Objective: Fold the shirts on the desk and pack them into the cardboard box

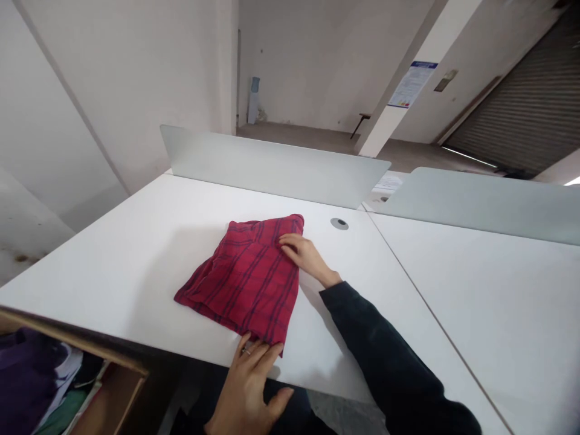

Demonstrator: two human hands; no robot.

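A red plaid garment (254, 272) with dark blue stripes lies folded on the white table (136, 260); it looks like a shirt, but the folds hide its full shape. My left hand (254, 380), wearing a ring, rests its fingertips on the near edge of the cloth, thumb held apart. On the upper right side of the garment, my right hand (308, 257) lies with its fingers loosely extended over the fabric. Neither hand is closed round the cloth.
Below the table's left front edge stands an open box (122, 393) holding purple, white and green clothes (27, 374). Frosted partitions (272, 166) line the back edge. A round cable hole (339, 224) sits right of the garment, and a seam divides the tabletops.
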